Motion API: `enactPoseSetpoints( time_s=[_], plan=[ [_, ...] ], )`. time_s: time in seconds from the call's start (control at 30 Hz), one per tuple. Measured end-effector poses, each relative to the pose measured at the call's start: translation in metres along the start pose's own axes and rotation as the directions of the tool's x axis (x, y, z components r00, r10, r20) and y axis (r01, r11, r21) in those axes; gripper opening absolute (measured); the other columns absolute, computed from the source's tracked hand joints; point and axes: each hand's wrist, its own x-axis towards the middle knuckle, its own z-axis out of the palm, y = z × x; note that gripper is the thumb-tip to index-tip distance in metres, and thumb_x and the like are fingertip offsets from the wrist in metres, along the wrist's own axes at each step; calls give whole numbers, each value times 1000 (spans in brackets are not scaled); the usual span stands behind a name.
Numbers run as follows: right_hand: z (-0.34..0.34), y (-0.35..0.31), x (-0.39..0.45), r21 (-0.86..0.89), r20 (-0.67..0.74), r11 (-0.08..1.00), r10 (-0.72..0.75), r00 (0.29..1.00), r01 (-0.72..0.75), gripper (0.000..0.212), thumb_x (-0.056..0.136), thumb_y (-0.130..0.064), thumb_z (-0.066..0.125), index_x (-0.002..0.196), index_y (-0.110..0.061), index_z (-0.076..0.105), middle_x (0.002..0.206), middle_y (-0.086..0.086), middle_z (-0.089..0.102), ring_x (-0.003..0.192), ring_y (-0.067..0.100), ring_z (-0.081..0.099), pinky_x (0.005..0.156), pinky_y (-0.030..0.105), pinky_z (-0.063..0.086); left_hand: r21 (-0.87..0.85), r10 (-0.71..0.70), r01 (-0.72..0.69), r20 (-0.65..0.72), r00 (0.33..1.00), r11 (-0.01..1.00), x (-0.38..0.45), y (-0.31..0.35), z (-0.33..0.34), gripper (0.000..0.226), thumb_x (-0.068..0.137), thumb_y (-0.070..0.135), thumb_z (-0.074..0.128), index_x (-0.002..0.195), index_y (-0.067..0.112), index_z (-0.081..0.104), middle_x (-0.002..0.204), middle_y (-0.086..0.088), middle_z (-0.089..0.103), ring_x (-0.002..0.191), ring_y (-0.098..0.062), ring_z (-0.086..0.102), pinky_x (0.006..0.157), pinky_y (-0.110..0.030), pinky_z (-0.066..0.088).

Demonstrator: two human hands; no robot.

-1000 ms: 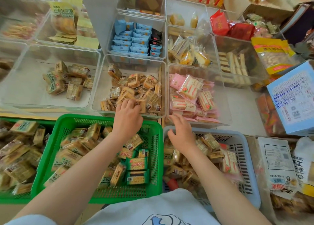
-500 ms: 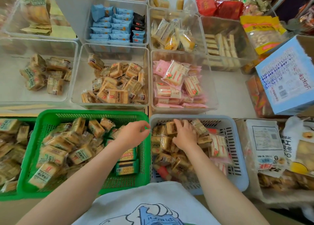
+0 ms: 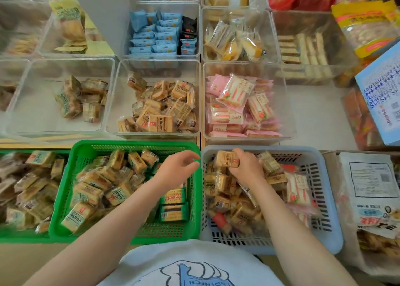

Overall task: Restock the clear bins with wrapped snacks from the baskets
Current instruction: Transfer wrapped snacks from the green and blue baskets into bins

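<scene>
My right hand (image 3: pixel 245 165) grips a tan wrapped snack (image 3: pixel 226 158) at the far left corner of the pale blue basket (image 3: pixel 329 199), which holds several tan and pink-striped packets. Over the right end of the green basket (image 3: pixel 65 190) hovers my left hand (image 3: pixel 177 166), its fingers loosely curled and holding nothing. That basket is full of tan and green-labelled packets. Just beyond the baskets stand clear bins: a middle bin (image 3: pixel 114 112) with tan snacks, a left bin (image 3: pixel 23 95) with a few packets, and a right bin (image 3: pixel 287 117) with pink packets.
Further clear bins behind hold blue packets (image 3: pixel 154 36), yellow cakes (image 3: pixel 236 41) and wafers (image 3: pixel 303 47). A second green basket (image 3: pixel 19 236) of snacks sits far left. A blue-printed box (image 3: pixel 381 95) and a white bag (image 3: pixel 372 190) crowd the right side.
My left hand came back from the middle clear bin to the green basket's right end. My right hand reached into the pale blue basket and took hold of a tan snack, lifting it.
</scene>
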Motion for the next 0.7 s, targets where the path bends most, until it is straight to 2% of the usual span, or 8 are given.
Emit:
enactPoseSetpoints(
  time_s=[0.1, 0.2, 0.27, 0.33, 0.4, 0.53, 0.63, 0.7],
  plan=[
    [-26, -17, -17, 280, 80, 959, -70, 994, 45, 58, 83, -31, 78, 135, -31, 51, 110, -9, 65, 99, 13, 62, 85, 35, 53, -179, -67, 66, 3, 998, 982, 3, 1, 3, 34, 97, 39, 58, 130, 34, 53, 111, 13, 61, 101, -7, 61, 84, -26, 52],
    [-49, -38, -31, 390, 139, 914, -179, 974, 112, 59, 86, -27, 76, 138, -37, 49, 110, -9, 64, 90, 0, 59, 68, 16, 44, -371, -117, 124, 42, 992, 920, 8, 6, 4, 40, 94, 42, 63, 131, 34, 50, 115, 8, 63, 104, -11, 64, 88, -36, 57],
    [-60, -56, -34, 446, 135, 882, -237, 962, 154, 66, 89, -24, 74, 145, -43, 42, 121, -10, 61, 99, 3, 59, 75, 16, 43, -446, -114, 96, -13, 993, 890, 9, 9, 0, 34, 94, 36, 66, 125, 29, 57, 111, 4, 68, 97, -14, 69, 83, -35, 60],
    [-62, -70, -28, 471, 84, 859, -269, 959, 200, 80, 93, -20, 70, 150, -52, 25, 135, -10, 55, 119, 9, 54, 91, 25, 43, -511, -136, 71, -90, 987, 857, 8, 10, -9, 27, 92, 29, 69, 118, 24, 62, 105, 3, 73, 88, -14, 72, 78, -34, 61],
    [-61, -80, -20, 454, 16, 864, -252, 967, 218, 85, 96, -17, 65, 151, -56, 14, 149, -6, 46, 135, 13, 43, 105, 40, 42, -519, -176, 74, -150, 973, 852, 6, 7, -22, 24, 90, 25, 72, 112, 23, 63, 99, 5, 75, 80, -10, 73, 73, -31, 61],
    [-48, -88, -3, 344, -63, 910, -222, 973, 230, 79, 96, -17, 61, 157, -41, 17, 160, -4, 32, 144, 16, 36, 118, 48, 34, -544, -233, 57, -260, 937, 837, 7, -4, -53, 29, 88, 23, 75, 114, 22, 62, 102, 5, 74, 80, -10, 73, 67, -28, 61],
    [-29, -101, 4, 100, 20, 968, -234, 972, 231, 76, 97, -25, 58, 159, -36, 16, 163, -4, 28, 151, 20, 24, 124, 55, 16, -460, -155, -45, -389, 908, 887, 15, -6, -78, 29, 88, 21, 74, 112, 25, 60, 104, 3, 69, 88, -15, 70, 71, -32, 62],
    [-16, -108, 5, -83, 42, 972, -217, 975, 220, 75, 98, -28, 54, 159, -35, 11, 164, 0, 27, 153, 20, 20, 123, 58, 9, -354, -90, -112, -508, 857, 929, 26, -4, -92, 29, 89, 21, 72, 114, 27, 57, 98, 7, 66, 85, -12, 68, 71, -31, 61]
  ],
)
